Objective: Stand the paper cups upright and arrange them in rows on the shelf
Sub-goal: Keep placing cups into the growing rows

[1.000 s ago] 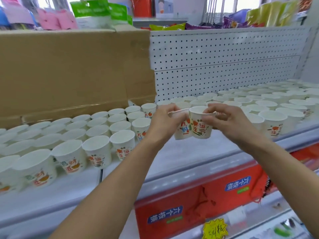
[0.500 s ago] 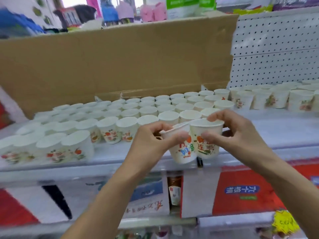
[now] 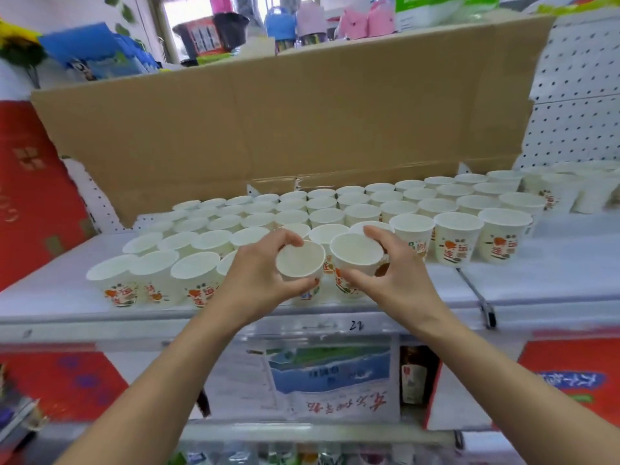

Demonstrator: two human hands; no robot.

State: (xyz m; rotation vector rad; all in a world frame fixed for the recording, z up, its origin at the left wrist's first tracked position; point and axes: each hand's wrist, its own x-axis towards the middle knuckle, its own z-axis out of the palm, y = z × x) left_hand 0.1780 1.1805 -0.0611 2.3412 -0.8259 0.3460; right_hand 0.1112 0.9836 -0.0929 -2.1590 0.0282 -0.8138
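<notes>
My left hand [image 3: 258, 280] grips a white printed paper cup [image 3: 300, 263] by its rim and side. Close beside it, my right hand [image 3: 392, 276] holds a second such cup [image 3: 355, 253]. Both cups are upright, mouths up, at the front row of the white shelf [image 3: 536, 283], in the gap between the cups to the left and right; whether their bases touch the shelf is hidden. Several rows of upright paper cups [image 3: 335, 209] fill the shelf behind and to both sides.
A large flattened cardboard sheet [image 3: 285, 122] leans against the pegboard [image 3: 577, 112] behind the cups. More cups [image 3: 570, 189] stand at the far right. Bare shelf lies right of the front row. Red and white boxes [image 3: 335, 374] sit on the shelf below.
My view and both hands shifted left along the shelf. The two cups came down and forward from mid-air to the front row of the left group.
</notes>
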